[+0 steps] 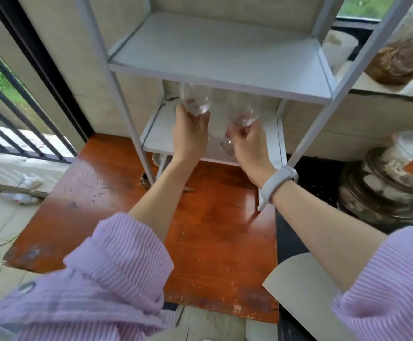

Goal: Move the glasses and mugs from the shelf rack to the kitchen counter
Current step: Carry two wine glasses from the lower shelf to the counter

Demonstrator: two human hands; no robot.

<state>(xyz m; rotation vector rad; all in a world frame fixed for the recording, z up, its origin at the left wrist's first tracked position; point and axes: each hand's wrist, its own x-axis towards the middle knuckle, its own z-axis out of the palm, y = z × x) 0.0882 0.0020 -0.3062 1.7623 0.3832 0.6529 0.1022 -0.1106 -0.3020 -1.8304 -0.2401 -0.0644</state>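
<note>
Head | left hand (190, 134) fingers gripping glass (195, 99) | right hand (248, 143) – second glass (243, 110) – under shelf edge (220, 81)

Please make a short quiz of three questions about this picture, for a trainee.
1. True or false: each of the hands holds a clear glass.
2. The upper shelf of the rack holds: A) mugs B) nothing visible C) plates.
3. Which wrist wears the white band?

Key:
1. True: left hand grips the left glass, right hand grips the right glass.
2. B.
3. The right.
</note>
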